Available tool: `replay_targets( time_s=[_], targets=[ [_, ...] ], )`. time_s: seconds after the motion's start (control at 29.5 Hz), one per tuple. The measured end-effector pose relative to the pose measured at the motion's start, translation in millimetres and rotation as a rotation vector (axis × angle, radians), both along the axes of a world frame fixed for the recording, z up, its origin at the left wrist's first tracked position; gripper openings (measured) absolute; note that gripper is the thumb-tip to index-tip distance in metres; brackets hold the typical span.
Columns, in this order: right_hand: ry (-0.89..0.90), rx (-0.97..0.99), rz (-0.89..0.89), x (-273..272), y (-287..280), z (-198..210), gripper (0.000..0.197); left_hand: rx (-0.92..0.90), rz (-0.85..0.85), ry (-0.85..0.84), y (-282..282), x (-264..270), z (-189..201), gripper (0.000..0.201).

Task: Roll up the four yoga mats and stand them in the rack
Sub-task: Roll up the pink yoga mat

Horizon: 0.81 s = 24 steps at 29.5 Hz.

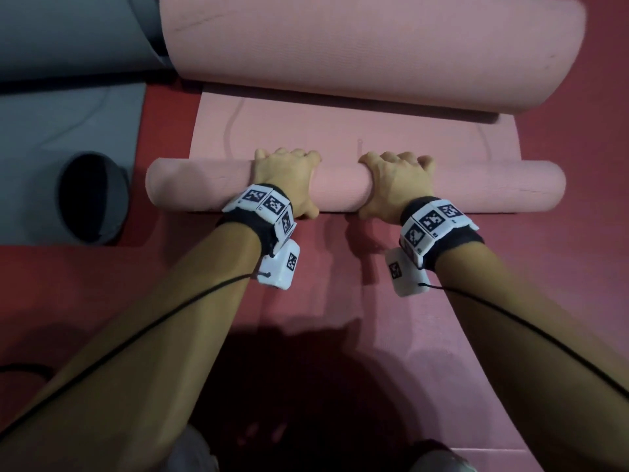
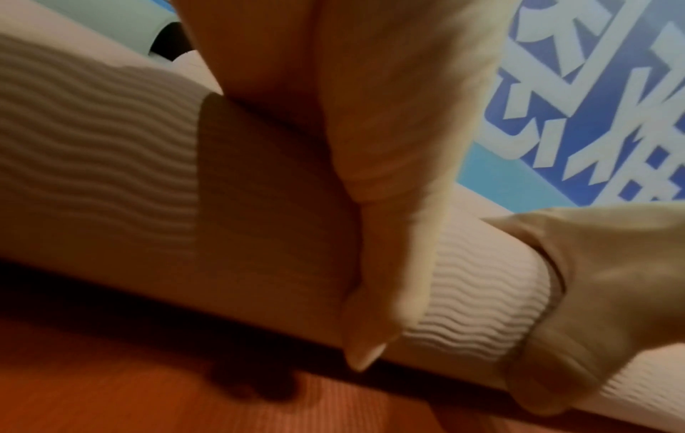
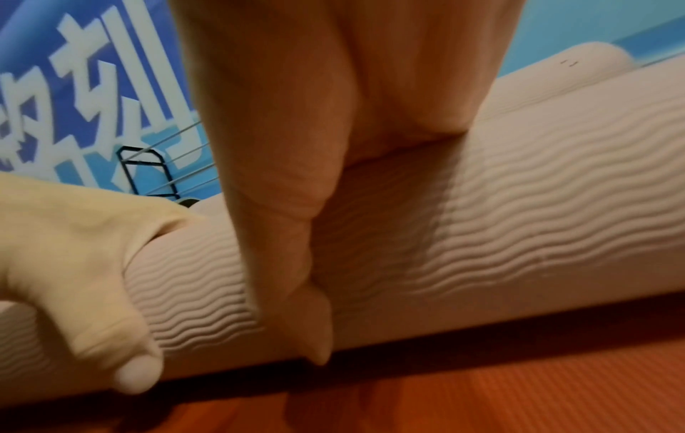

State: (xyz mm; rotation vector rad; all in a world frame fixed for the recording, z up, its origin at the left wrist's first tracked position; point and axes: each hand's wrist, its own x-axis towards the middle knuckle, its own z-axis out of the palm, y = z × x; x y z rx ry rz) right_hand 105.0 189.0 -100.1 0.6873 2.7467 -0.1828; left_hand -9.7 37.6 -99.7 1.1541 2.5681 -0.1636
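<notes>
Across mid-frame in the head view, the pink roll (image 1: 340, 185) lies with its long axis left to right. Our left hand (image 1: 284, 177) and right hand (image 1: 396, 180) curl over its middle, thumbs tucked beneath; the unrolled pink mat (image 1: 340, 131) stretches toward the upper frame.

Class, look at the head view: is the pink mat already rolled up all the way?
No. The pink mat is only partly rolled under both hands, with a flat stretch lying beyond the roll.

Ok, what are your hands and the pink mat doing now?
Left hand, right hand both grip pink roll. Flat part remains ahead. Curled far end lies ahead.
</notes>
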Motion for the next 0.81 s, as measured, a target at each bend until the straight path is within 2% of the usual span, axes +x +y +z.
replay_targets(
  time_s=[0.24,0.37,0.47,0.58,0.68,0.75,0.81],
  targets=[
    [-0.071,-0.08,0.098,58,-38,4,0.081,-0.06,-0.106,-0.183,-46,40,1,0.075],
    [0.119,0.044,0.106,79,-54,-6,0.086,-0.104,-0.094,-0.316,-39,26,9,0.075],
    [0.151,0.102,0.077,79,-61,-15,0.09,-0.143,-0.086,-0.402,-34,17,11,0.08],
    [0.162,0.107,0.054,68,-54,-17,0.089,-0.101,-0.091,-0.297,-37,21,5,0.099],
    [0.0,0.007,0.074,45,-38,-7,0.093,-0.026,-0.106,-0.074,-41,40,-4,0.115],
    [-0.095,-0.058,0.086,31,-27,-1,0.099,0.023,-0.079,0.023,-41,53,-10,0.12],
    [-0.102,-0.083,0.102,26,-21,0,0.107,0.049,-0.056,0.055,-39,56,-14,0.118]
  ],
)
